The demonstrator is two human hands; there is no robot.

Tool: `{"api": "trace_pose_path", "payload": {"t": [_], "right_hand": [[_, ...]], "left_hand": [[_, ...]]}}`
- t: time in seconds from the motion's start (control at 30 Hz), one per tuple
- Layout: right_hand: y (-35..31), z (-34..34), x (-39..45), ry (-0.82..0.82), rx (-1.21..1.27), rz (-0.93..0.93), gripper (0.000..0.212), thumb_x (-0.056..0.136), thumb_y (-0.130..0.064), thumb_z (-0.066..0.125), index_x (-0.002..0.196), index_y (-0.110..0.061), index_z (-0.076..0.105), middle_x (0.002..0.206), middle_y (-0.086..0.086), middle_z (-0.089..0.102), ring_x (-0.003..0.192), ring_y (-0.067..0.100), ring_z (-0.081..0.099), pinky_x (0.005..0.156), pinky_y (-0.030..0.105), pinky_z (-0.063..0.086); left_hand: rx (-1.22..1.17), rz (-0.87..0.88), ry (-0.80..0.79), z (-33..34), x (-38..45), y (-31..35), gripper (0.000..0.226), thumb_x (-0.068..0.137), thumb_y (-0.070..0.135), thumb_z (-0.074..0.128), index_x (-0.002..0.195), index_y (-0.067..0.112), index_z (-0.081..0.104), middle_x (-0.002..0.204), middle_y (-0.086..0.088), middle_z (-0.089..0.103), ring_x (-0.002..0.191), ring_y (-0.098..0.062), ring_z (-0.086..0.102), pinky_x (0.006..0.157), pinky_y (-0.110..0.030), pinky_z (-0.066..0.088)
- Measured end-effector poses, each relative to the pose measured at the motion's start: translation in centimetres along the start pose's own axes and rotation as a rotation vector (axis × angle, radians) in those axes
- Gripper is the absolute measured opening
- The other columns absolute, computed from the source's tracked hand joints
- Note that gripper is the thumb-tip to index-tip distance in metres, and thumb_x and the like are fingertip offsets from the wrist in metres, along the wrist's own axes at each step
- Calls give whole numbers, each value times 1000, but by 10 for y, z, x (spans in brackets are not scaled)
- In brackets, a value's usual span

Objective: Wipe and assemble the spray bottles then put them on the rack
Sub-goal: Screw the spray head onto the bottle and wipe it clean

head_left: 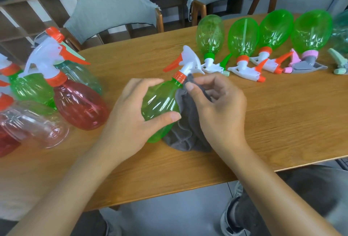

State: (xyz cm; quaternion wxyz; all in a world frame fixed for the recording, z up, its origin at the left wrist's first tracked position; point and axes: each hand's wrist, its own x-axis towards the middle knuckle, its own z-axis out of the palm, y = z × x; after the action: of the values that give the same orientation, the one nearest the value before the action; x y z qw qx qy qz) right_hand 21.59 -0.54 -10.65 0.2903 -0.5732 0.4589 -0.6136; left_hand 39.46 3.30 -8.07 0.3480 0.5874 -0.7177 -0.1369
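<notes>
A green spray bottle (160, 102) with a white and orange trigger head (185, 66) is tilted over the middle of the wooden table (273, 122). My left hand (131, 115) grips its body from the left, thumb across the front. My right hand (218, 107) pinches a grey cloth (185, 132) against the bottle's right side, near the neck. The cloth hangs down onto the table beneath the bottle.
Several green bottles (243, 37) lie in a row at the back right, trigger heads toward me. Red (81, 105), green and clear bottles (35, 126) crowd the left edge. Two chairs (113, 5) stand behind the table, and a wooden shelf unit (22, 13) is at the far left.
</notes>
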Motion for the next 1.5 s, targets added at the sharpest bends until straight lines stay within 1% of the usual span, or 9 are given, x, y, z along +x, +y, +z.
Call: {"api": "trace_pose_path", "payload": {"t": [0.17,0.3,0.4,0.63,0.8,0.97,1.13,1.27,1.5], "right_hand": [[0,3,-9,-65,-210,-217,5,92,-12,74,92,-16,69,84,-14,68,80,1,61,73,9,42],[2,3,-10,70,-382,-355,2,97,-12,66,99,-12,66,83,-5,67,72,14,62,62,32,47],[2,2,-8,110,-359,-316,3,100,-13,63,102,-12,66,83,-5,67,70,16,63,62,33,47],[-1,2,-6,-79,-227,-255,5,97,-6,64,101,-10,66,91,-7,69,84,7,61,78,12,42],[-2,2,-7,-232,-256,-155,12,100,-10,60,109,-17,63,103,-10,68,95,5,61,82,23,46],[-4,-1,-4,75,-296,-124,8,99,-19,65,105,-15,63,86,-11,67,78,12,66,71,25,45],[-3,2,-8,-108,-333,-162,4,98,-16,64,102,-18,63,91,-8,68,84,17,66,75,35,47],[-3,2,-9,-143,-302,-178,5,98,-15,64,103,-18,64,94,-9,69,88,13,66,78,32,49],[-1,-7,3,27,-273,-136,3,99,-12,62,102,-14,63,94,-6,67,89,10,62,79,10,40]], "left_hand": [[118,-87,-9,-4,-1,2,74,66,81,63,130,47,49,126,23,52,120,2,51,98,-25,43],[209,-112,-44,-4,-6,13,60,78,80,47,131,52,40,126,24,56,107,-10,60,90,-44,51],[208,-81,-56,-1,-11,19,48,90,65,40,135,50,36,128,20,54,89,-12,62,85,-44,50],[201,-106,-52,-1,-7,12,77,87,58,61,154,33,34,144,20,39,129,11,33,100,-14,24],[207,-108,-33,-7,-3,5,77,72,64,74,139,34,51,126,20,42,114,8,41,90,2,27],[242,-105,-17,-2,-9,8,76,65,68,78,130,44,47,127,24,44,112,1,48,88,-25,38],[279,-113,-9,1,-10,13,68,73,85,53,128,47,42,129,22,54,116,-13,57,91,-42,50],[308,-60,-4,-1,-9,7,67,86,84,36,135,39,41,133,19,52,121,-15,55,89,-44,50],[232,-24,30,-2,-10,8,72,75,68,68,138,38,51,128,25,52,123,-4,51,99,-28,40]]}}
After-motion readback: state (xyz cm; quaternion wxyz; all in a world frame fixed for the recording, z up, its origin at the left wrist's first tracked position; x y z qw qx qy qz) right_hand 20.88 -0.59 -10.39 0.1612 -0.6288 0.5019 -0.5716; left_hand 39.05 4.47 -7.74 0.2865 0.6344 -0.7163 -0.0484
